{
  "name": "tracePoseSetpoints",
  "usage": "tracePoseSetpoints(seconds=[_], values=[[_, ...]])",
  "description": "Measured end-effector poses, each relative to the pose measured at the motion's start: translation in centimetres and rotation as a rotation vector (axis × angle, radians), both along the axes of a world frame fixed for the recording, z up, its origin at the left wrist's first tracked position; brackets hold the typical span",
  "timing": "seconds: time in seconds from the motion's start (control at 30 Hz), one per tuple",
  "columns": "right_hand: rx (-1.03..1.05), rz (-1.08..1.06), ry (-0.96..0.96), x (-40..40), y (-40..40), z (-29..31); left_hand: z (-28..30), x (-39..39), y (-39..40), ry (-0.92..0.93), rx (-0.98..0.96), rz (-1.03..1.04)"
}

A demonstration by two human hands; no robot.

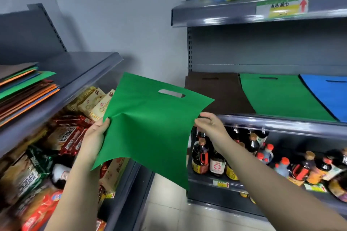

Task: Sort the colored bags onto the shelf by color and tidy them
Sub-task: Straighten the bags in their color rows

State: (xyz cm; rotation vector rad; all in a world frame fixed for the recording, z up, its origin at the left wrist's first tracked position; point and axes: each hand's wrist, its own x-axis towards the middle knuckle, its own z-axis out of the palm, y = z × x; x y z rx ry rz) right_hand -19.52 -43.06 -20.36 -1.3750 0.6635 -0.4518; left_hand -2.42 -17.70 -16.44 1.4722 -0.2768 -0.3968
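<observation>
Item: flat green non-woven bag with die-cut handle (150, 127), held in mid-air between shelves. Your left hand (95, 133) and right hand (208, 124) pinch opposite edges. Destination: green bag laid on right shelf (281, 97), between brown bag (221, 95) and blue bag (328, 95). Keep it taut; align handle slots and edges.

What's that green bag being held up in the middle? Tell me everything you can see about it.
The held green bag is a flat, thin bag of what looks like non-woven fabric, with an oval cut-out handle near its upper edge. It hangs tilted in the air between two shelving units, slightly creased. The left hand pinches its left edge and the right hand its right edge. Nothing else touches it.
</observation>
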Motion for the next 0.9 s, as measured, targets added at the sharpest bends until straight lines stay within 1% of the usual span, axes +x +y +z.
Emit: tracePoseSetpoints(seconds=[0.1, 0.17, 0.23, 0.33, 0.43, 0.5, 0.7, 0.77, 0.9], values=[[0.167, 0.04, 0.0, -2.7, 2.3, -1.9, -0.5, -0.2, -1.4, 0.018, 0.022, -0.103], [0.206, 0.03, -0.041, -4.3, 3.2, -2.5, -0.9, -0.7, -2.9, 0.016, 0.034, -0.132], [0.185, -0.073, -0.043, -5.6, 2.8, -2.7, -1.0, -1.7, -4.9, -0.003, 0.042, -0.153], [0.069, -0.292, -0.02, -7.7, 0.6, -2.1, -1.1, -3.8, -8.5, -0.043, 0.06, -0.234], [-0.021, -0.487, 0.007, -10.3, -3.2, -1.0, -0.9, -6.2, -12.3, -0.088, 0.092, -0.287], [-0.074, -0.57, 0.031, -11.9, -6.3, -0.1, -0.9, -7.4, -15.0, -0.087, 0.098, -0.341], [-0.205, -0.693, 0.09, -16.7, -16.5, 2.2, -0.3, -11.3, -24.2, -0.223, 0.117, -0.521], [-0.227, -0.721, 0.101, -18.2, -20.5, 2.6, -0.3, -12.5, -27.6, -0.26, 0.135, -0.539], [-0.296, -0.734, 0.184, -19.9, -27.7, 2.7, -0.6, -15.0, -34.1, -0.319, 0.142, -0.528]])
